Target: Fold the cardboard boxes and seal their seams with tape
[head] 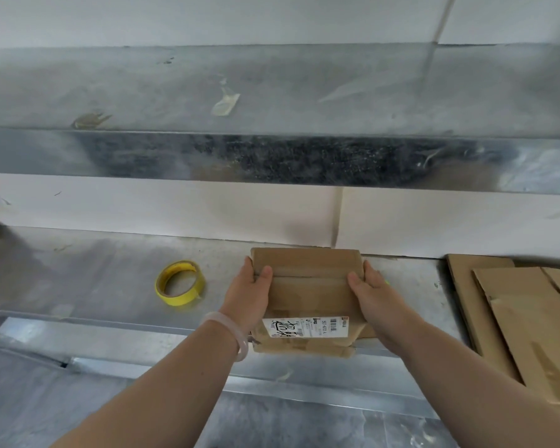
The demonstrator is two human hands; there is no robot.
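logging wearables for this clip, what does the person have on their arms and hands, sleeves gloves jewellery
No gloves on the left hand or the right hand, and no sleeves in view on either forearm. A translucent whitish bracelet circles the left wrist; the right wrist shows nothing worn. No rings visible.

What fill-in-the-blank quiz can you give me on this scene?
The tape is coloured ____. The tape lies to the ____ of the box. The left hand and right hand both grip the ____. Flat cardboard lies to the box's ____.
Missing: yellow, left, box, right.
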